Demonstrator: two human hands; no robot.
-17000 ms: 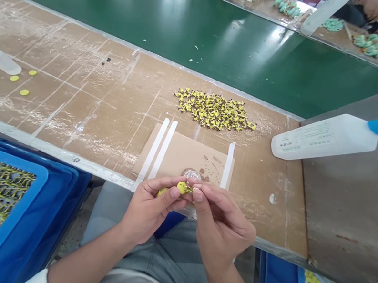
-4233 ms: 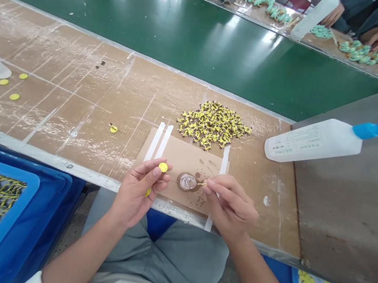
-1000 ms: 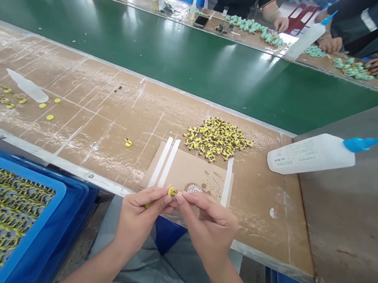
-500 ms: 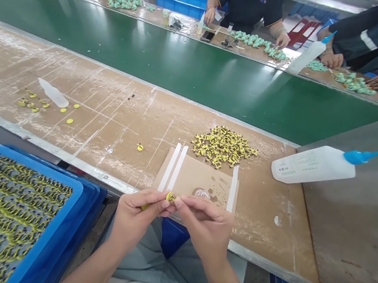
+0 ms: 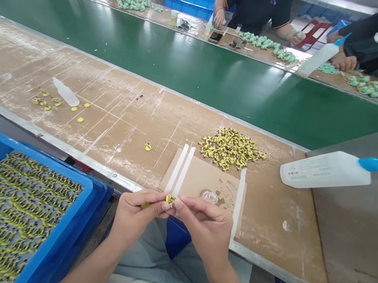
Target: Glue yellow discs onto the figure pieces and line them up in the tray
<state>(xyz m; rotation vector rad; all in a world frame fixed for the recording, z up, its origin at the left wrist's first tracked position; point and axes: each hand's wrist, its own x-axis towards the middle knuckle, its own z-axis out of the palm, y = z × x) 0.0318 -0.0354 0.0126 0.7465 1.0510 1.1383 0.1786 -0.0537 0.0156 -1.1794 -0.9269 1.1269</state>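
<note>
Both hands [image 5: 170, 220] have drawn together since they worked apart over the cardboard, and they now meet just off the near edge of the desk [image 5: 115, 124]. Each pinches a small yellow piece [image 5: 170, 199] in a narrow, fingertip hold, and a yellow end [image 5: 144, 205] sticks out past the left hand's fingers. Just behind lies a cardboard sheet [image 5: 204, 178] with white strips [image 5: 184, 172] and a glue smear [image 5: 209, 196]. Beyond it sits a yellow pile [image 5: 231, 149], with a glue bottle [image 5: 325, 170] to the right and a blue crate [image 5: 28, 149] to the left.
</note>
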